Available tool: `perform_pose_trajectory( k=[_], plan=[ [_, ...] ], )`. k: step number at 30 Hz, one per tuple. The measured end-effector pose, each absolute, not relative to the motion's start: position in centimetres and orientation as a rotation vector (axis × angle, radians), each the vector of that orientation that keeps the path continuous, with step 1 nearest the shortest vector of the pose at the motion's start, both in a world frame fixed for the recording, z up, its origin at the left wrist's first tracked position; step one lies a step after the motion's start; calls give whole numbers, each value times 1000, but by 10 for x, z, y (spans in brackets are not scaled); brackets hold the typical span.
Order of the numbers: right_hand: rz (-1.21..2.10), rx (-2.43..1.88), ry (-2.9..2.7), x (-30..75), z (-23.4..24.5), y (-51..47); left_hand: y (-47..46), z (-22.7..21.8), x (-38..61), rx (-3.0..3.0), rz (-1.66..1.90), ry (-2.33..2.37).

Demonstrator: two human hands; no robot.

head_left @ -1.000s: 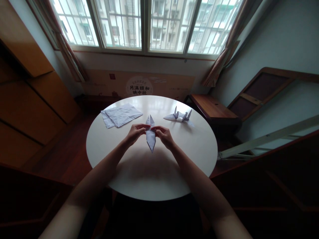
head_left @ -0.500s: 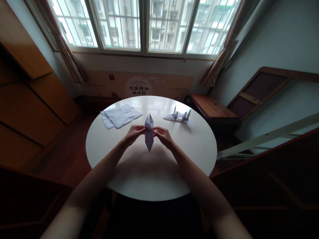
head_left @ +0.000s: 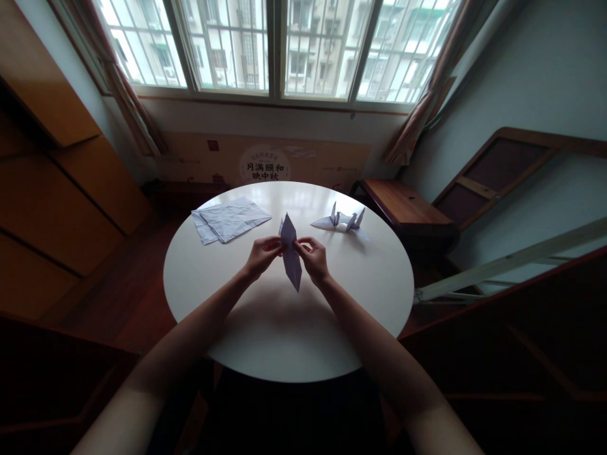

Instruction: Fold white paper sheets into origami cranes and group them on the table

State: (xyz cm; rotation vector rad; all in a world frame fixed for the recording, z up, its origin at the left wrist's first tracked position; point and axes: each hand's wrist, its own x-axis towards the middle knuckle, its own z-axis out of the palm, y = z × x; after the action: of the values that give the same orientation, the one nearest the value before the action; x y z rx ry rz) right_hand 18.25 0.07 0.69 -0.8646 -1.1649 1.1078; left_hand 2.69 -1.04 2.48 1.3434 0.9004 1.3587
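Above the middle of the round white table (head_left: 265, 341) I hold a half-folded piece of pale paper (head_left: 291, 259), a long narrow diamond shape, lifted off the surface. My left hand (head_left: 262, 254) pinches its left edge with closed fingers. My right hand (head_left: 313, 256) pinches its right edge the same way. The paper stands nearly upright between the two hands, pointed at top and bottom.
A finished paper crane (head_left: 342, 220) sits at the far right of the table. A stack of creased paper sheets (head_left: 230, 219) lies at the far left. A wooden bench (head_left: 403, 205) stands to the right, cabinets to the left, a window behind.
The folded paper has been raised from lying flat to nearly upright and turned a little, its dark side now toward me. Both hands have kept their grip and moved closer together.
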Motion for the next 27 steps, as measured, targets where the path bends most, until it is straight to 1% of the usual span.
perform_pose_trajectory(
  k=[6,11,14,19,27],
  plan=[
    [1432,-756,-951,181,10,-1,-10,21,29,1240,1398,867],
    [1522,-691,-939,180,15,-3,-7,17,34,1328,1546,885],
    [1484,-658,-996,179,16,-7,-7,16,36,1437,1582,921],
    [1324,-687,-1201,179,17,-11,-10,18,36,1473,1364,934],
    [1026,-824,-1459,180,15,-8,-12,24,33,1342,1304,968]
  ],
)
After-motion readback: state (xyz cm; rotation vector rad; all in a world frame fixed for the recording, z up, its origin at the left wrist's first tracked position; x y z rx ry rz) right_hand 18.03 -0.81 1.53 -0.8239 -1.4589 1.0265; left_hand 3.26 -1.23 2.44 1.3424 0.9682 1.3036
